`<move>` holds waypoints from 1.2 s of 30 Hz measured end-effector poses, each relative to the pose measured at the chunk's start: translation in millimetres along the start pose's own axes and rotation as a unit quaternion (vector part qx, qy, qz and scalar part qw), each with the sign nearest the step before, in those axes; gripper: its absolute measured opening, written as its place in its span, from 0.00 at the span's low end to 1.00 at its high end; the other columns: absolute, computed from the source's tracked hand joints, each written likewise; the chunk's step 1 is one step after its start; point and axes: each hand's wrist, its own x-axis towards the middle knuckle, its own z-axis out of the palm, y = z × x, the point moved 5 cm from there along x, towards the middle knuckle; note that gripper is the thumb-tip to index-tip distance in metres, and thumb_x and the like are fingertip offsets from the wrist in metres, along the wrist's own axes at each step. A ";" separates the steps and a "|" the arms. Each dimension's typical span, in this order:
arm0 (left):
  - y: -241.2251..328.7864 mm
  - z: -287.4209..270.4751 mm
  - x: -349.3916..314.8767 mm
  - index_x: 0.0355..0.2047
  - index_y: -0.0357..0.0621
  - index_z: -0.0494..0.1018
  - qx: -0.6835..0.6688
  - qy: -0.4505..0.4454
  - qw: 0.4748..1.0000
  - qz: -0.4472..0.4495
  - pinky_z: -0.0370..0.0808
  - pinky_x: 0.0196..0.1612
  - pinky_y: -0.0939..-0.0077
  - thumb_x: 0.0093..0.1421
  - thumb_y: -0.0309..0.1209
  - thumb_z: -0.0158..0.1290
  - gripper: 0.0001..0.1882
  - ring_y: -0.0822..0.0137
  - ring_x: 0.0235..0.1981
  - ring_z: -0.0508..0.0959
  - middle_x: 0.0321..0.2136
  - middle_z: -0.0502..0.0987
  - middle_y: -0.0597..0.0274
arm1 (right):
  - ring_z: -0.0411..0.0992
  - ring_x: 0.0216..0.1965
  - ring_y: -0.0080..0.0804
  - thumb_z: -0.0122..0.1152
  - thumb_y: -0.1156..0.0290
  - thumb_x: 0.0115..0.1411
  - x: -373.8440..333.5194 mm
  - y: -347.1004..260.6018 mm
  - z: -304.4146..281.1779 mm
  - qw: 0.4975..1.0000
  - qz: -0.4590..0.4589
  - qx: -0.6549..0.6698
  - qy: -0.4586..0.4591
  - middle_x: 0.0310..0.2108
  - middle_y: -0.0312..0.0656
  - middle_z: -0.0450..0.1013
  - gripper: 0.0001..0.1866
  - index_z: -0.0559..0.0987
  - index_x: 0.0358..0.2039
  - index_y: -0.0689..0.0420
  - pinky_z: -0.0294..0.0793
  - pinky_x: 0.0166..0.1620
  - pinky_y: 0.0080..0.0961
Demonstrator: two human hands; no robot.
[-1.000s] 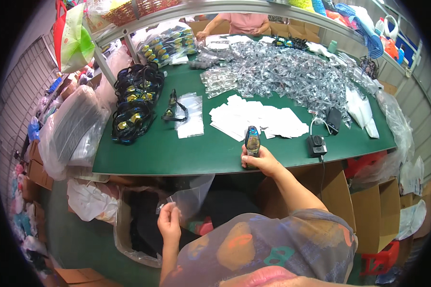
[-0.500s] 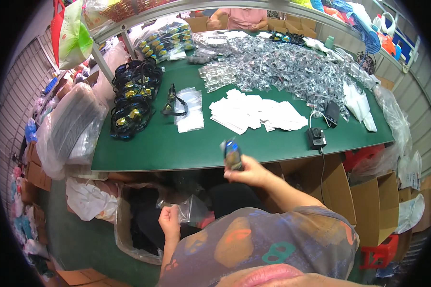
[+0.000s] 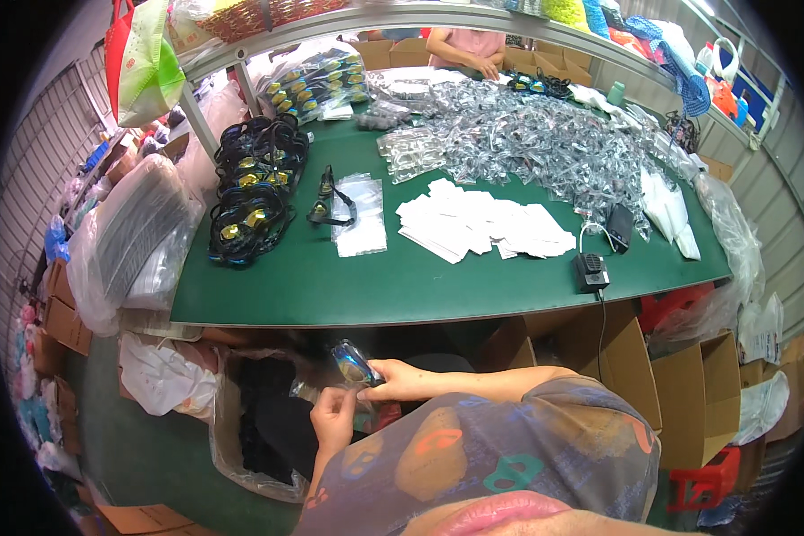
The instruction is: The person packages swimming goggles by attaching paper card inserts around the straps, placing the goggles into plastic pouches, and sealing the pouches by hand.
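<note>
In my right hand (image 3: 400, 381), closed around one end, is a pair of swim goggles (image 3: 352, 361) with blue and gold mirrored lenses. It is over my lap, below the table's front edge. Beside it, touching or almost touching, my left hand (image 3: 332, 416) is pinched on a clear plastic bag (image 3: 305, 388), partly hidden by the hands. Whether the goggles are inside the bag I cannot tell. On the green table (image 3: 402, 299), another pair of goggles (image 3: 330, 204) with a black strap lies against a stack of clear bags (image 3: 361, 220).
More black-strapped goggles (image 3: 250, 220) are heaped at the left. White paper slips (image 3: 482, 223) lie mid-table before a large pile of small clear packets (image 3: 545, 134). A black corded device (image 3: 590, 272) sits near the front edge. An open lined carton (image 3: 226, 438) stands beside my legs.
My right hand has brought the goggles down and left from the table edge to my left hand. Across the table, another person's hands have shifted.
</note>
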 end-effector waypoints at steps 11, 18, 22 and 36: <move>27.1 12.7 1.9 0.31 0.38 0.76 0.083 -0.018 0.985 0.148 0.74 0.38 0.70 0.56 0.20 0.62 0.05 0.60 0.33 0.79 0.29 0.77 0.57 | 0.72 0.44 0.20 0.72 0.66 0.61 3.4 37.4 -0.8 0.991 -0.011 0.090 0.101 0.42 0.35 0.77 0.21 0.77 0.51 0.58 0.75 0.51 0.26; 27.5 20.3 1.5 0.28 0.38 0.75 0.088 -0.028 0.984 0.151 0.74 0.37 0.69 0.54 0.20 0.62 0.05 0.58 0.32 0.79 0.28 0.77 0.56 | 0.71 0.42 0.19 0.72 0.69 0.60 4.3 36.7 -1.4 0.993 -0.046 0.014 0.108 0.39 0.33 0.77 0.19 0.77 0.49 0.58 0.74 0.49 0.24; 21.6 20.4 -3.9 0.29 0.37 0.76 0.109 -0.045 0.984 0.131 0.74 0.36 0.70 0.54 0.21 0.63 0.06 0.58 0.31 0.79 0.27 0.76 0.56 | 0.71 0.42 0.18 0.70 0.72 0.58 4.2 46.8 2.0 0.991 -0.060 0.040 0.113 0.38 0.32 0.77 0.18 0.77 0.48 0.58 0.74 0.49 0.24; -35.6 22.4 0.1 0.39 0.36 0.79 -0.166 -0.125 0.974 -0.088 0.74 0.43 0.79 0.68 0.26 0.56 0.05 0.76 0.36 0.79 0.33 0.82 0.66 | 0.77 0.38 0.36 0.71 0.72 0.53 -3.8 23.2 2.4 0.978 -0.108 -0.137 0.115 0.35 0.45 0.77 0.17 0.76 0.42 0.58 0.76 0.44 0.34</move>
